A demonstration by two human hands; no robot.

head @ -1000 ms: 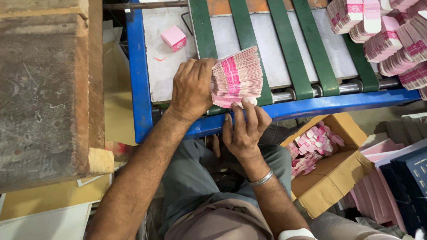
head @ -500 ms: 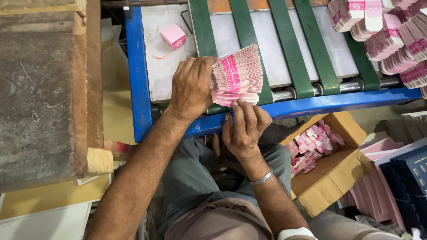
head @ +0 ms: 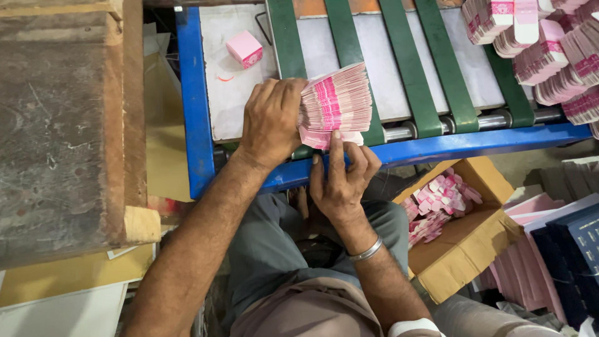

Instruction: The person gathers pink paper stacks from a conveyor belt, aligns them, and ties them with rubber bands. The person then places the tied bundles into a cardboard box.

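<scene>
From up here I see a small pink box [head: 244,48] lying loose near the conveyor's [head: 193,125] left edge. My left hand [head: 271,122] is clamped over the left end of the stack [head: 337,103] of pink cartons at the conveyor's near edge; my right hand [head: 340,181] has fingertips pressed up under it. I'd judge squaring works best with even pressure, keeping the bottom sheets from fanning.

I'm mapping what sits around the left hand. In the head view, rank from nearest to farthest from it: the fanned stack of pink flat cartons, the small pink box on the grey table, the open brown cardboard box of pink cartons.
1. Fanned stack of pink flat cartons: touching the left hand, on its right.
2. Small pink box: just above, on the grey table.
3. Open brown cardboard box: far lower right.
</scene>
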